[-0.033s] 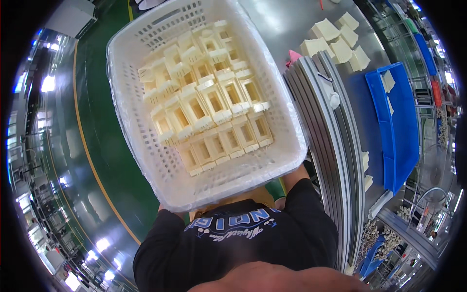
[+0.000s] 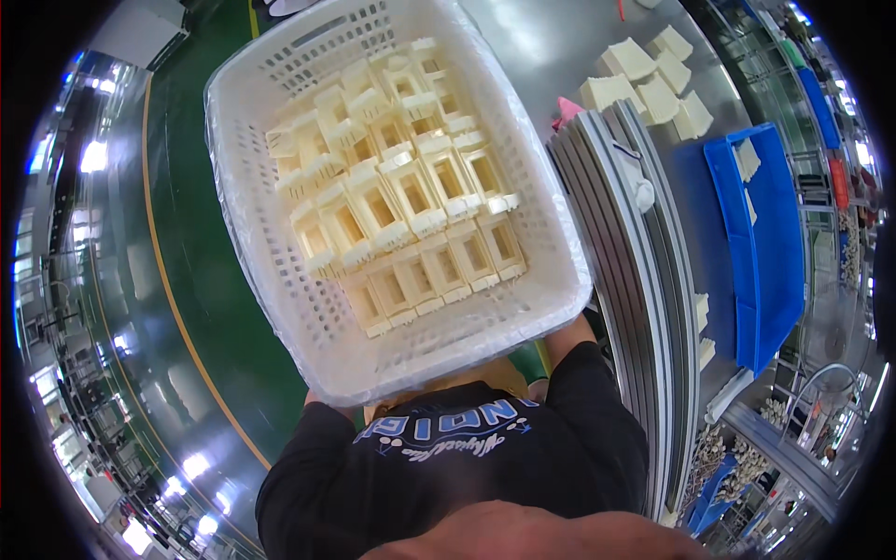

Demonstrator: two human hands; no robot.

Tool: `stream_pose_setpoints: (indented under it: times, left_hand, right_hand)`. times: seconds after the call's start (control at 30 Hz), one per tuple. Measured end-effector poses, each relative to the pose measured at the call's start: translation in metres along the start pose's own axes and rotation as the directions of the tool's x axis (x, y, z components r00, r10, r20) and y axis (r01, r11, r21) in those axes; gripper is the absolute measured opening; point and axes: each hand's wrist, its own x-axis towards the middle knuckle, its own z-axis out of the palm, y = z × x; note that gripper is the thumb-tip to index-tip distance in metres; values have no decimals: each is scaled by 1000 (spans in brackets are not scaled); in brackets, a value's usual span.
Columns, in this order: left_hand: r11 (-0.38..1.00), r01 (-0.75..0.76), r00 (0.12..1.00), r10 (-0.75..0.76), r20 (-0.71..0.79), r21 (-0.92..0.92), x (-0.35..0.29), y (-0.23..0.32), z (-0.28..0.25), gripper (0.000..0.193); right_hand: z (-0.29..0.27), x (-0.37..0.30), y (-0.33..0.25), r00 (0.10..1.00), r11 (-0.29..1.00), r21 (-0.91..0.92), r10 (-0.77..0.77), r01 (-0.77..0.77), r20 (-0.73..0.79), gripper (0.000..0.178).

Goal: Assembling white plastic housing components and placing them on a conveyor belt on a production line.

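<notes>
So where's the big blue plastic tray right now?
In the head view, the big blue plastic tray is on the right, at the edge of the shiny grey metal table, right of the ridged silver metal rails.

The lettering that shows lies toward six o'clock, across the chest of the person's black shirt (image 2: 448,481). A row of bold block capitals (image 2: 453,423), blue with a pale outline, runs from about seven to five o'clock in a shallow line. Just beside it, farther toward six o'clock, sits a smaller line of white script (image 2: 462,450), slanted and joined. Small light-blue marks (image 2: 525,429) flank the script at its ends.
</notes>
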Motion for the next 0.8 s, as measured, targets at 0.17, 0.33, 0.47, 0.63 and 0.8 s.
stream_pose_setpoints:
  times: [0.17, 0.33, 0.47, 0.63, 0.8]
  left_hand:
    - [1000, 7, 999, -8, -51, -24, -2, 10, -4, 44]
    - [996, -24, 994, 15, -110, -82, -30, 15, -7, 44]
    - [992, -34, 990, 17, -141, -124, -63, 14, 1, 44]
    - [610, -337, 629, 713, -311, 717, -118, 83, 68, 27]
    - [605, -260, 908, 418, -22, 753, -108, 88, 140, 39]
  right_hand:
    - [0, -6, -1, 999, 998, 46, 36, -36, 0, 32]
    - [-4, -33, -27, 996, 995, 68, 76, -79, 42, 32]
    - [-18, -67, -64, 994, 991, 89, 96, -101, 59, 32]
    - [61, -156, -164, 965, 646, -721, -221, 252, 139, 27]
    - [153, -172, -229, 572, 359, -456, -630, 814, 525, 23]
